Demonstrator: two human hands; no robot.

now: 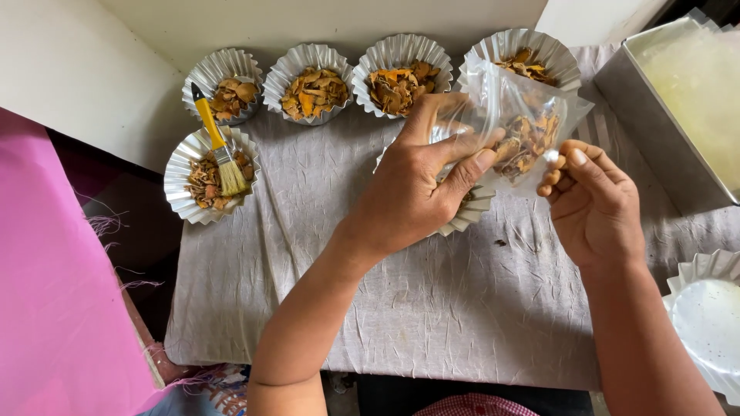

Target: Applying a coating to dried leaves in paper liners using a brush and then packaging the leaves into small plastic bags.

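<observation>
My left hand (420, 181) grips a clear plastic bag (518, 115) holding orange-brown dried pieces. My right hand (593, 200) pinches the bag's lower right edge between thumb and fingers. Both hands hold the bag above a fluted foil cup (472, 214), which is mostly hidden under my left hand. The bag also covers part of the far right foil cup (532, 48).
Several fluted foil cups of dried pieces stand on a grey wrinkled cloth (401, 308): three along the back (314, 65), one at left (185, 192) with a yellow-handled brush (220, 142) lying across it. A metal tray (655, 123) sits far right, an empty foil cup (709, 316) at lower right, pink fabric (54, 293) left.
</observation>
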